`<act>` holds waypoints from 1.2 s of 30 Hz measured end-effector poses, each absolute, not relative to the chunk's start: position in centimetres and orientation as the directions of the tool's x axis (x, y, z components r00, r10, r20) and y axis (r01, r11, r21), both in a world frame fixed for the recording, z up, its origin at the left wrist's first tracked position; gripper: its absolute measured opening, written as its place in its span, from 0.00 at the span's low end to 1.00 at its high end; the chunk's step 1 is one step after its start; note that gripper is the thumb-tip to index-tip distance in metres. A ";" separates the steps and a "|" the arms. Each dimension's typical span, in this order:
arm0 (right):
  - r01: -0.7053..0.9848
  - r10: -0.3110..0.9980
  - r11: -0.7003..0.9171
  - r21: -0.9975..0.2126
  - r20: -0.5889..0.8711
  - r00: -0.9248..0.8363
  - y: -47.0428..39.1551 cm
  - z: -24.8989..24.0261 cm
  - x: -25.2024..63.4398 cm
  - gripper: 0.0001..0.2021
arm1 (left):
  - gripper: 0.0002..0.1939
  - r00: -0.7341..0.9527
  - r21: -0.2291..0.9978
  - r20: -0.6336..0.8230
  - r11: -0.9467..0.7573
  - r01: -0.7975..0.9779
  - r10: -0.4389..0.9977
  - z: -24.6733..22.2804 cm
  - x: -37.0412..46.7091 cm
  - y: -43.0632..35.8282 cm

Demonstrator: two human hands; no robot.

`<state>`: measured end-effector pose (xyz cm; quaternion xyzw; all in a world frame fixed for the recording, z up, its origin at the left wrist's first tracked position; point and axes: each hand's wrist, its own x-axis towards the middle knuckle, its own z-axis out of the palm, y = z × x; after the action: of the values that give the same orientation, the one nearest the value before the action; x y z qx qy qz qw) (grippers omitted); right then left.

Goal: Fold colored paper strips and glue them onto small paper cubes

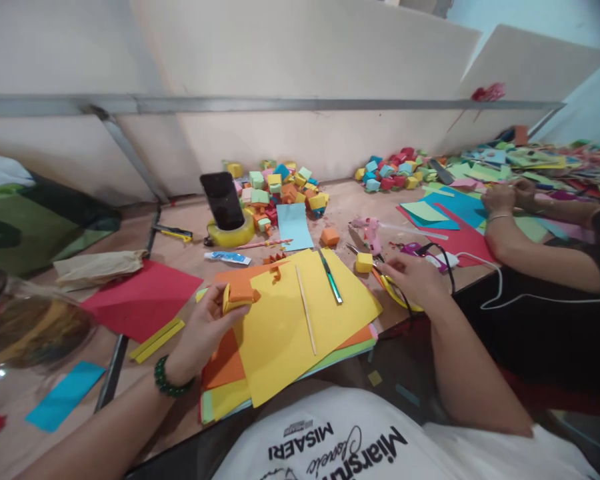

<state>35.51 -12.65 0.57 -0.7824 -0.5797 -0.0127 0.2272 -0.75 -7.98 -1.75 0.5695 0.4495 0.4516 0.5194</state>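
Observation:
Between the fingers and thumb of my left hand (205,340) is a small folded paper box (240,291), orange with a yellow side. My right hand (415,277) is closed at the handles of a pair of scissors (397,293), partly hiding them. A yellow paper cube (364,263) lies by its fingertips, over the scissor blades. Below and between my hands is a stack of coloured sheets with a yellow sheet (275,347) on top. On it rest a wooden stick (306,310), a green utility knife (331,277) and small orange paper scraps (276,272).
A phone (223,200) leans on a tape roll (233,231) before a heap of paper cubes (285,187). A pink glue gun (371,235) and white cable (500,280) lie rightward. Another person's arms (530,233) are at far right. A glass jar (30,323) stands left.

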 end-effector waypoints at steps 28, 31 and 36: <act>0.819 0.921 0.386 -0.424 0.125 -0.369 -5.1 -1.1 18.1 0.10 | 0.23 0.139 0.992 0.075 -0.061 -0.106 0.987 -1.6 -2.0 -7.3; 0.781 0.858 0.513 -0.356 0.222 -0.463 -5.9 0.7 18.1 0.17 | 0.23 0.118 0.992 0.085 -0.072 -0.108 0.989 -1.7 -2.1 -7.1; 0.726 0.737 0.676 -0.128 0.079 -0.671 -6.4 1.4 16.3 0.18 | 0.23 0.064 0.989 0.117 -0.111 -0.095 0.991 -2.0 -2.2 -6.7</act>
<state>16.25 -6.40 1.37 -0.4005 -0.9132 0.0430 0.0623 -2.18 -6.66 -1.95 0.5214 0.4296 0.5324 0.5100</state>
